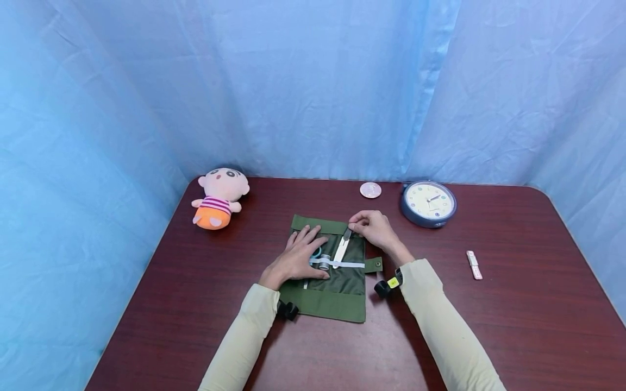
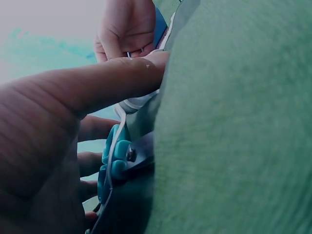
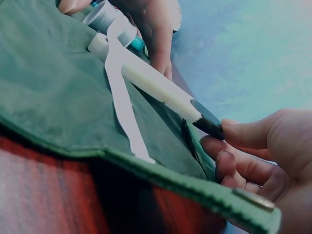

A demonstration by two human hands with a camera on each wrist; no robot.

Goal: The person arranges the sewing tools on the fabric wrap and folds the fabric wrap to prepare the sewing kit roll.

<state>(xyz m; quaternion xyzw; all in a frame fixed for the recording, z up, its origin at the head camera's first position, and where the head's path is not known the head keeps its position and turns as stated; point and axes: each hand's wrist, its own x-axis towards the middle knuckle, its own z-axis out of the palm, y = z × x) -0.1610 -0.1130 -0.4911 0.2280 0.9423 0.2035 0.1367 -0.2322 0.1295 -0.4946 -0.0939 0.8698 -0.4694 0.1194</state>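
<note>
A green fabric sewing roll (image 1: 323, 304) lies unfolded on the table, with a white elastic band (image 1: 353, 265) across its middle. My left hand (image 1: 295, 258) rests on its left part, fingers spread. Beside that hand, teal-handled scissors (image 2: 117, 151) and a spool of pale thread (image 3: 109, 22) sit at the band. My right hand (image 1: 375, 228) pinches the black end of a slim white tool (image 3: 158, 87) between thumb and fingertips. The tool's other end passes under the band; its exact kind I cannot tell. The snap tab (image 1: 374, 265) sticks out to the right.
A plush doll (image 1: 217, 201) lies at the back left. A round pale disc (image 1: 370, 190) and a blue-rimmed clock (image 1: 429, 205) are at the back right. Further right lies a small white and pink strip-like object (image 1: 474, 265). Blue curtains (image 1: 313, 87) hang behind the table.
</note>
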